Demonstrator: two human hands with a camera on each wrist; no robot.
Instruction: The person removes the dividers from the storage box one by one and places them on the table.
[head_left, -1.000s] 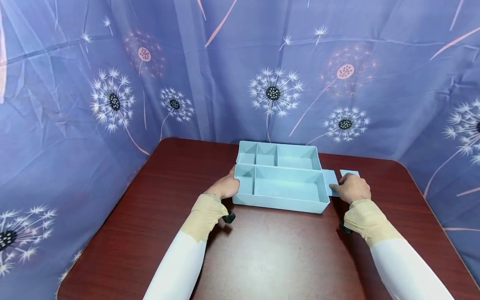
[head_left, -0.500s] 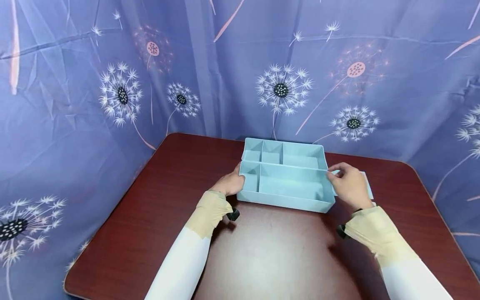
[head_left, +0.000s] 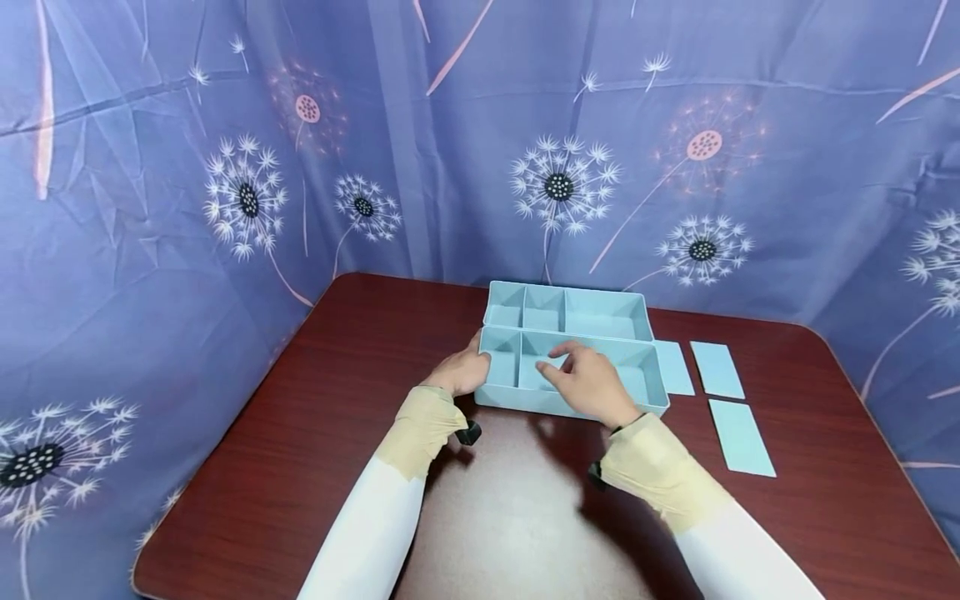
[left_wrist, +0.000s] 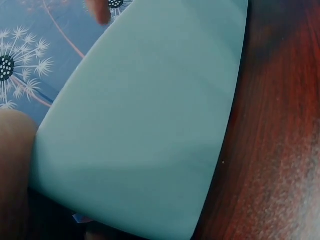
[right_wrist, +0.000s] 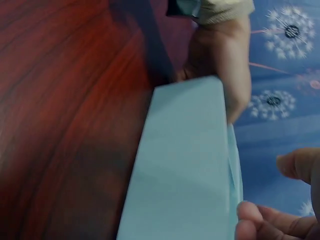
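Note:
In the head view, my left hand (head_left: 459, 371) grips the left end of the front light-blue organizer box (head_left: 570, 404), its thumb over the rim by the small left compartment. A divider (head_left: 520, 358) parts that compartment from the long one. My right hand (head_left: 588, 383) is over the long compartment, its thumb and forefinger curved and apart with nothing between them. It hides part of the box's inside. In the right wrist view, the right fingers (right_wrist: 250, 217) come close to the rim. The left wrist view is mostly filled by the box's outer wall (left_wrist: 145, 110).
A second light-blue box (head_left: 603, 312) with three compartments stands right behind the front one. Three flat light-blue panels (head_left: 742, 437) lie on the dark red table (head_left: 360, 333) to the right. A blue curtain (head_left: 465, 167) with dandelion prints hangs behind.
My right hand has left the flat panels, passed the boxes' right end and moved left over the long compartment. All three panels now show. My left hand keeps its grip.

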